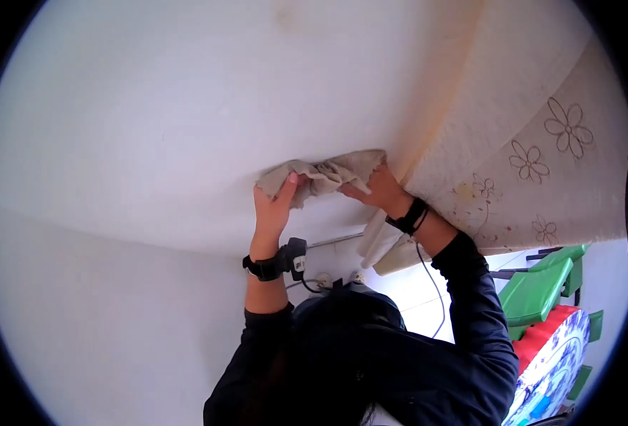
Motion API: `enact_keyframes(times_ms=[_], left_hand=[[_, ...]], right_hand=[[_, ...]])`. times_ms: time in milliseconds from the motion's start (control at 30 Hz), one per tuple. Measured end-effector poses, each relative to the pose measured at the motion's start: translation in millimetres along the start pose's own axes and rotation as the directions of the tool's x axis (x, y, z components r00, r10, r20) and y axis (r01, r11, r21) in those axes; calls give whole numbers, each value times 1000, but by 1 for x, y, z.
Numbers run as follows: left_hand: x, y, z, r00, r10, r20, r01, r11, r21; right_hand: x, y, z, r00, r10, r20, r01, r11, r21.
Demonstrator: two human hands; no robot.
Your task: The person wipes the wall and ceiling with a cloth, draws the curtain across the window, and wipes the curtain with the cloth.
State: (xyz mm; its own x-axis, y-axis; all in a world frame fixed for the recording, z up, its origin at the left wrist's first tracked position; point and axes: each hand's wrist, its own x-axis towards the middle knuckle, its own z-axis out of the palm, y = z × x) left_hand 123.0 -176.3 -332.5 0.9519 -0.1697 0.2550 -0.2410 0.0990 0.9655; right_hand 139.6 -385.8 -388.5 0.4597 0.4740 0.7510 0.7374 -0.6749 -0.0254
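Note:
A crumpled beige-grey cloth (pixel 328 172) is stretched between my two hands, close against the white wall (pixel 186 128). My left hand (pixel 277 199) grips its left end, the thumb lying on top and the other fingers mostly hidden behind the fabric. At the cloth's right end, my right hand (pixel 381 188) has its fingers bent around the edge, close to the wall corner. Both wrists wear black straps, and a small dark device (pixel 296 259) sits on the left one.
A pale curtain with embroidered flowers (pixel 534 153) hangs at the right, close to my right forearm. Green chairs (pixel 537 291) stand below it beside a round table with a red-edged, blue-and-white top (pixel 559 362). A thin cable (pixel 438 287) runs down from my right wrist.

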Motion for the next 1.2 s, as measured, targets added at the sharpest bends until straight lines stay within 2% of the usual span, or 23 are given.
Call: enact_keyframes(times_ms=[33,100,233,267,300,333,400,433,500,533,567,600,667,700,733,767,800,833,967,1067,1100,1167,1200], left_hand=[[0,-1,-2,999,18,-46,-17,1000,20],[4,1,-3,997,45,-69,-41,997,57],[3,-36,-8,996,-91,-6,91,994,63],[-1,-65,-16,978,-202,56,195,975,103],[-5,-87,-17,979,-194,58,183,970,158],[-9,-114,-19,978,-197,73,173,953,249],[-13,-127,-20,978,-186,97,142,929,342],[-13,-127,-18,973,-192,126,135,921,365],[-7,-119,-8,967,-193,165,118,917,380],[-4,-115,-7,977,-154,148,111,958,264],[-4,-96,-4,984,-123,127,104,984,148],[-4,-69,0,994,-45,95,26,982,188],[-2,-11,15,997,73,-9,-70,982,175],[0,9,22,990,108,-87,-97,987,125],[5,21,22,991,134,-28,-131,989,71],[10,29,20,986,164,28,-164,986,13],[15,34,22,983,166,74,-164,986,-40],[14,29,21,984,163,73,-160,986,-46],[16,-18,19,995,34,94,-32,999,-31],[6,-97,19,967,-167,192,170,985,3],[3,-131,17,968,-167,188,170,985,1],[-4,-183,12,935,-291,203,217,921,322],[-6,-181,14,937,-286,198,215,924,317]], right_hand=[[9,-6,-4,1000,8,-14,-9,1000,-4],[22,-12,-14,956,294,24,-284,896,342],[-23,-11,15,919,385,81,-388,850,357],[-48,-2,30,934,176,310,-220,969,114],[-65,4,42,831,21,555,30,996,-82],[-79,2,54,839,23,544,30,996,-88],[-96,1,72,867,163,471,-206,978,41],[-101,7,79,871,168,462,-205,978,30],[-102,18,76,791,-23,612,29,1000,0],[-104,25,73,790,-14,612,24,1000,-9],[-88,23,49,759,198,620,-275,961,30],[-77,24,26,665,390,637,-549,833,63],[-74,42,-3,865,430,258,-471,873,124],[-38,29,-51,913,387,128,-402,807,432],[-23,32,-73,872,428,237,-474,622,623],[-23,35,-74,868,432,246,-483,617,621],[-22,38,-72,929,346,129,-364,917,163],[-23,39,-69,977,198,81,-156,920,-360],[-54,39,-34,928,310,205,-229,911,-343],[-98,30,4,774,562,292,-625,750,215],[-119,30,21,775,559,295,-623,752,215],[-156,28,49,621,593,512,-765,600,233],[-147,18,34,625,588,513,-761,606,231]])
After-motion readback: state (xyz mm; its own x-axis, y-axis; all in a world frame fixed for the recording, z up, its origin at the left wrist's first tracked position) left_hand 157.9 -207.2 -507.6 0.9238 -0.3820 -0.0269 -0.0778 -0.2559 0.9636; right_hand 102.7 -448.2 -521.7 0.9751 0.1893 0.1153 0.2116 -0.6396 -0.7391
